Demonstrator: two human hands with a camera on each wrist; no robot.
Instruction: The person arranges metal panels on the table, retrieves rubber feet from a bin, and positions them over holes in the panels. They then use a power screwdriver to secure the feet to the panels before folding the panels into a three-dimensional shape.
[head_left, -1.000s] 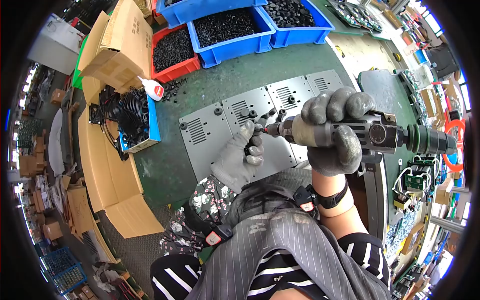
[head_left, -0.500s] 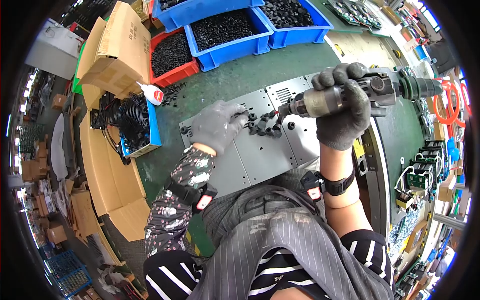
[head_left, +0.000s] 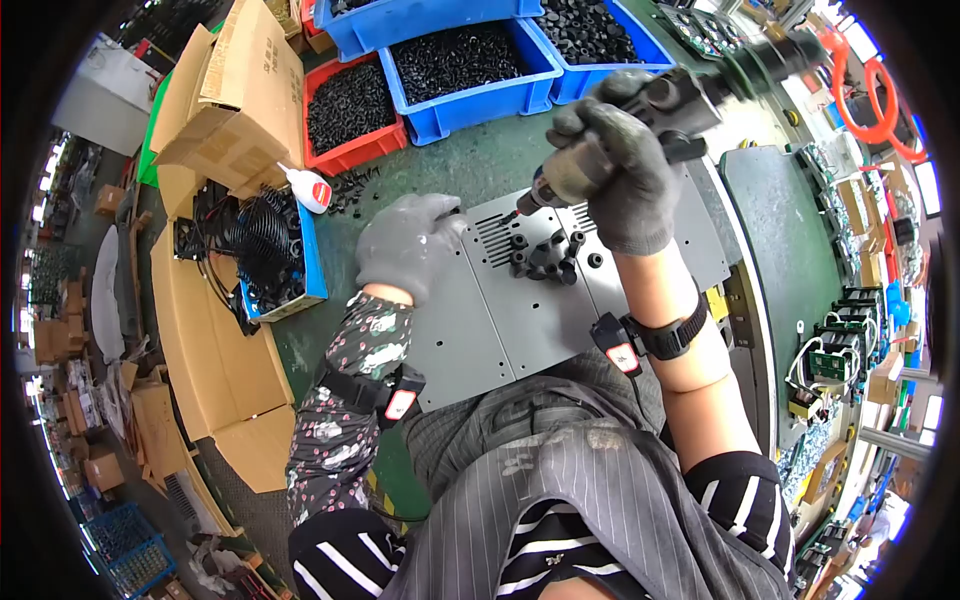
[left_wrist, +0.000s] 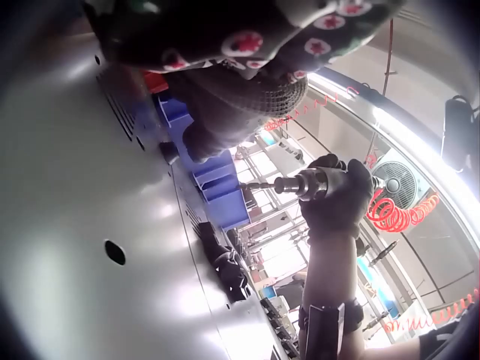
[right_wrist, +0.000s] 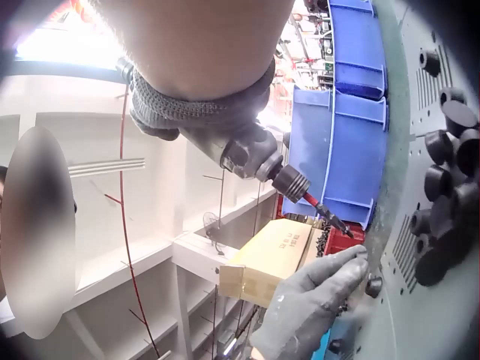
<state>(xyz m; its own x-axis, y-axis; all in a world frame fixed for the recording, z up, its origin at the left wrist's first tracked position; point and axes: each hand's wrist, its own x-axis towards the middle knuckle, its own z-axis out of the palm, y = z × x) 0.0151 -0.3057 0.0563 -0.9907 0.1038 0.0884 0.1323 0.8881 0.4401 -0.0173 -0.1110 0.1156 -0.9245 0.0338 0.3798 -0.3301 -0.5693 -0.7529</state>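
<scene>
My right hand (head_left: 632,165) grips a power screwdriver (head_left: 582,168), raised over the grey metal plates (head_left: 475,320); its bit points down-left. At the plates' upper left, my left hand (head_left: 405,245) lies low with its fingers extended. In the right wrist view, the fingertips of the left hand (right_wrist: 309,306) are close to the bit (right_wrist: 330,216) and near a black rubber foot (right_wrist: 373,285). Loose black feet (head_left: 548,257) are heaped on the plates, right of the left hand. The left wrist view shows the screwdriver (left_wrist: 311,182) apart from the left hand (left_wrist: 225,112).
Behind the plates stand a red bin (head_left: 352,150) and blue bins (head_left: 470,110) of small black parts. A white bottle (head_left: 310,190), a box of black coiled parts (head_left: 310,270) and cardboard boxes (head_left: 240,110) are on the left. Circuit boards (head_left: 838,355) stand at right.
My left hand has left the screwdriver bit and moved left across the plates. The right hand has raised the screwdriver and swung it up and leftward. The black feet now lie loose in a heap.
</scene>
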